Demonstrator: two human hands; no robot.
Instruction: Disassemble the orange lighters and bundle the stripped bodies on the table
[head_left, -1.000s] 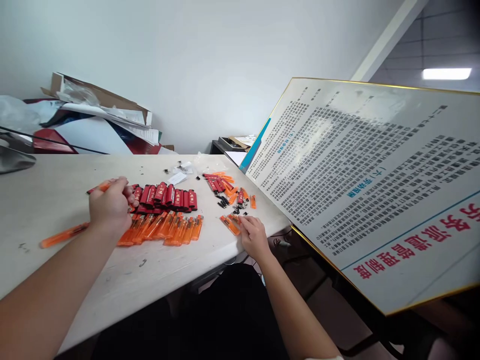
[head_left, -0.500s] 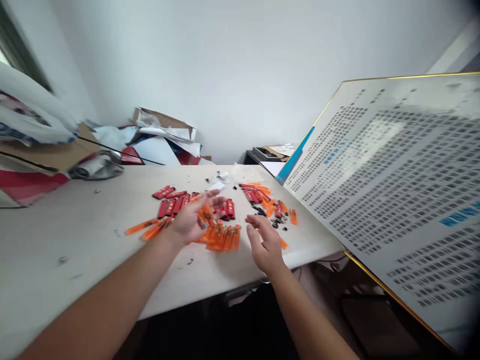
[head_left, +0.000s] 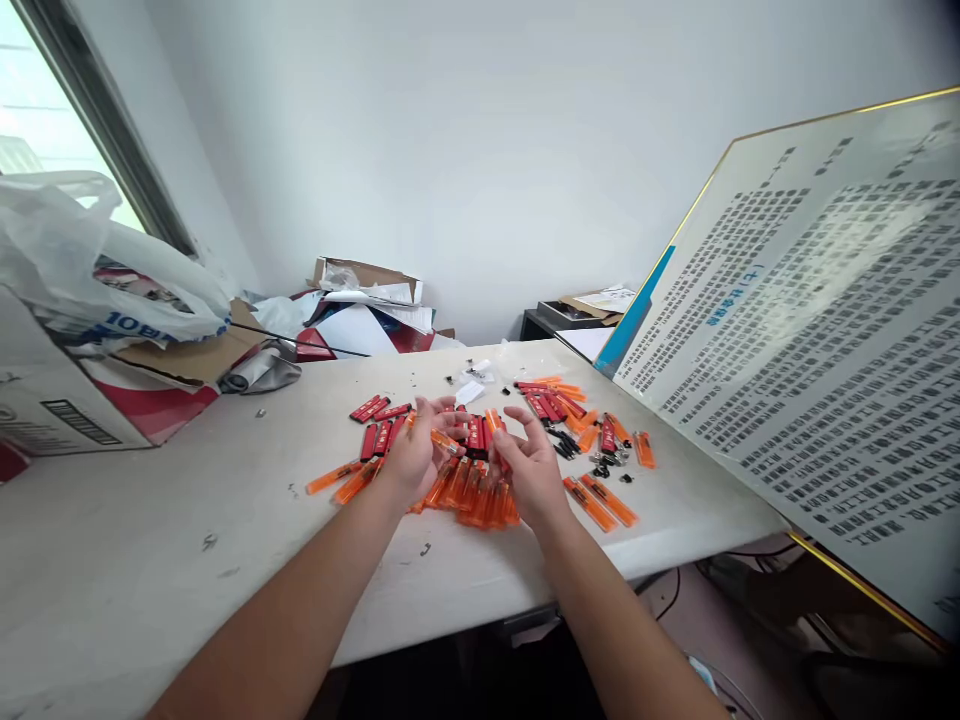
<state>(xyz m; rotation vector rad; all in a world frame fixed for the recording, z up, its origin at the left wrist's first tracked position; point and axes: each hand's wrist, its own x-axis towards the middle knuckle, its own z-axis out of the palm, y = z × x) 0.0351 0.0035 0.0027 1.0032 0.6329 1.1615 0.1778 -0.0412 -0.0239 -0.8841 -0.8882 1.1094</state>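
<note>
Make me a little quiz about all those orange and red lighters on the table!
1. True or false: the red lighters lie farther from the person than the row of orange lighters.
2. What leans at the right end of the table? A) a printed board B) a ladder C) a bicycle
3. Which of the person's hands has an orange lighter in it?
Key: 1 true; 2 A; 3 the left hand.
</note>
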